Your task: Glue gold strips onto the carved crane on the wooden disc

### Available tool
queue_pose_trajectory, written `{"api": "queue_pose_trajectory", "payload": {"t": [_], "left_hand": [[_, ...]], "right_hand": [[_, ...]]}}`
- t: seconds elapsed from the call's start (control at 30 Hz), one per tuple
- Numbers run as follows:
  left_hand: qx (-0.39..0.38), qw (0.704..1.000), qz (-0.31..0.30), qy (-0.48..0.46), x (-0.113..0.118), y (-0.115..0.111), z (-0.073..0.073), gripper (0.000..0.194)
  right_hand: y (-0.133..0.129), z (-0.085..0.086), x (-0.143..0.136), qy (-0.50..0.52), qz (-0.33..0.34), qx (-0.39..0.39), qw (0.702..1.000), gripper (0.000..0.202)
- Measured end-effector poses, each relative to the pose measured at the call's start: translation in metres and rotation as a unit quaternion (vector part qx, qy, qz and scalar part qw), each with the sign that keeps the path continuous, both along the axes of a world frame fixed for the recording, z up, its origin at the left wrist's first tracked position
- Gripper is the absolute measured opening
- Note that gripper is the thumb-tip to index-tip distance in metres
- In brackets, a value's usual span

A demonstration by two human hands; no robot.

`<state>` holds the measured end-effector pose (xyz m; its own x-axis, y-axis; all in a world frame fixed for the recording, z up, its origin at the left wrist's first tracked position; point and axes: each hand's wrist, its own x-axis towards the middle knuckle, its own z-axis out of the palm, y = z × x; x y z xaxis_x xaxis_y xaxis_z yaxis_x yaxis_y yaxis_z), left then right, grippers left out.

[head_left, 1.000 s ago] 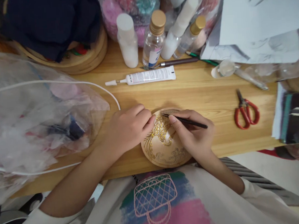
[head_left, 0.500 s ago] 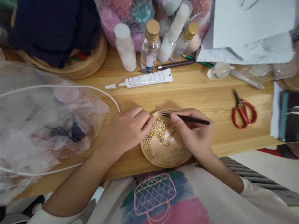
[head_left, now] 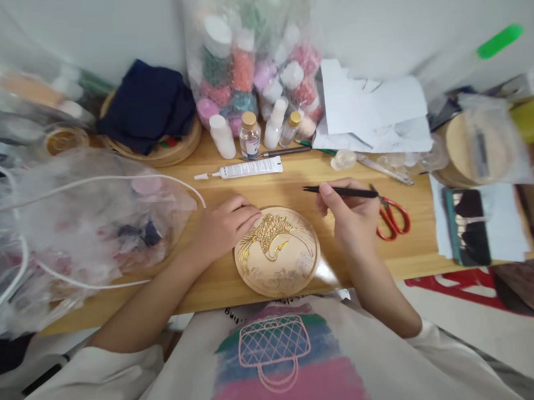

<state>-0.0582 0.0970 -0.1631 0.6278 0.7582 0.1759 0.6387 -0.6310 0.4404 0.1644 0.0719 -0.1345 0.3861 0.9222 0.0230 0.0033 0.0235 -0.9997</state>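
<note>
My left hand (head_left: 230,225) lies at the upper left rim of a round wooden plaque (head_left: 292,247), its fingers together and bent over the edge. A gold bird with raised lines (head_left: 271,230) fills the plaque's upper half, and grey wave lines (head_left: 293,271) run along the bottom. In my right hand (head_left: 349,216), thumb and fingers pinch a pair of black tweezers (head_left: 348,191). The tweezers' tips point left, beyond the plaque's upper right side and apart from it. I cannot make out anything between the tips.
Red-handled pliers (head_left: 392,217) lie right of my right hand. Behind the plaque are a white tube (head_left: 251,167), a dark pen-like tool (head_left: 286,152) and small bottles (head_left: 250,134). A plastic bag (head_left: 100,216) and white cable (head_left: 89,179) occupy the left; papers (head_left: 370,115) lie back right.
My right hand has drawn the tweezers off the plaque to the right. My left hand stays at the rim. The camera view has tilted up, showing more of the wall and the table's back.
</note>
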Motion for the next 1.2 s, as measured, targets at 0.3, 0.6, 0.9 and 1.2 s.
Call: {"api": "queue_pose_trajectory", "payload": {"t": [0.3, 0.6, 0.9, 1.2], "left_hand": [[-0.008, 0.994, 0.036, 0.099, 0.012, -0.02, 0.028, 0.031], [0.038, 0.99, 0.082, 0.107, 0.028, -0.06, 0.006, 0.051], [0.028, 0.985, 0.087, 0.145, 0.028, -0.058, 0.004, 0.049], [0.044, 0.984, 0.081, 0.154, 0.03, -0.059, 0.002, 0.051]], "right_hand": [[0.057, -0.018, 0.014, -0.013, 0.205, -0.004, 0.979, 0.04], [0.053, -0.041, 0.011, -0.044, 0.23, -0.005, 0.972, 0.037], [0.052, -0.044, 0.012, -0.055, 0.235, 0.013, 0.97, 0.031], [0.052, -0.045, 0.012, -0.044, 0.236, 0.037, 0.97, 0.029]]}}
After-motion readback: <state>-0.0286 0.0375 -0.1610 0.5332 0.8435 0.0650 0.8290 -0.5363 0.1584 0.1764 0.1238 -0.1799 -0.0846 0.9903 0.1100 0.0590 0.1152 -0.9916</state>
